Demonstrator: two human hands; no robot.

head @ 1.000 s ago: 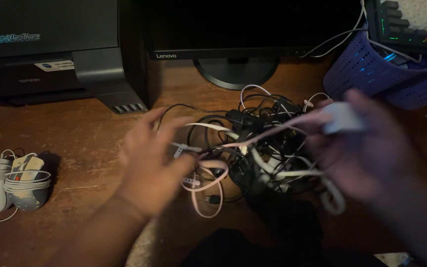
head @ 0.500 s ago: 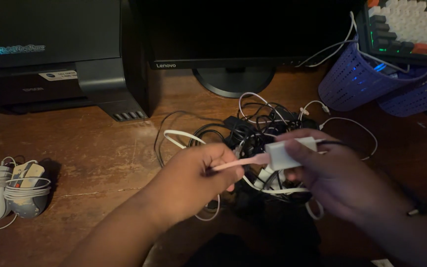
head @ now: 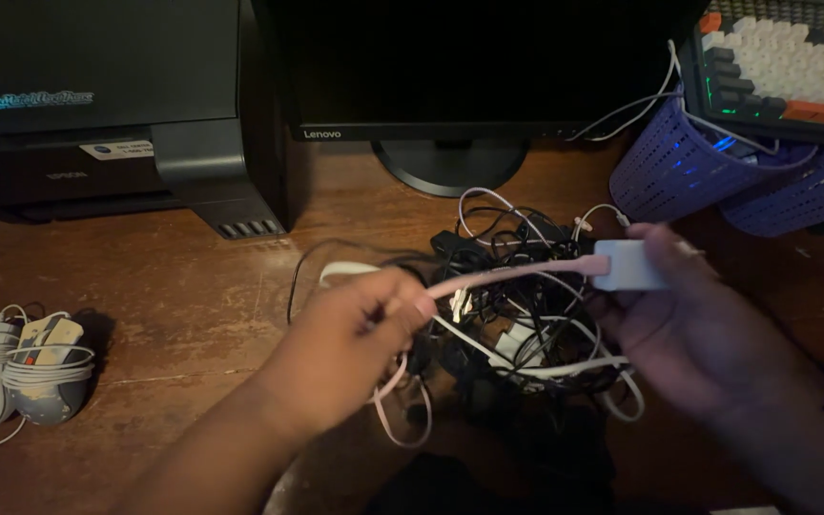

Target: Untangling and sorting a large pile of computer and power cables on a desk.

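Note:
My left hand [head: 345, 348] pinches a flat pink cable [head: 507, 274] just left of a tangled pile of black and white cables [head: 517, 315] on the brown wooden desk [head: 174, 286]. The pink cable stretches right to a small white adapter [head: 627, 265], which my right hand [head: 708, 334] grips between thumb and fingers above the pile's right side. A loose loop of the pink cable hangs below my left hand.
A black printer [head: 116, 114] sits at the back left and a black monitor [head: 469, 72] on a round stand behind the pile. Purple perforated baskets [head: 679, 162] and a keyboard [head: 793, 62] are at the back right. Two cable-wrapped computer mice [head: 21, 367] lie at the left edge.
My right hand has pulled the white adapter right and up, away from my left hand. The pink cable between them is now drawn out longer and tauter.

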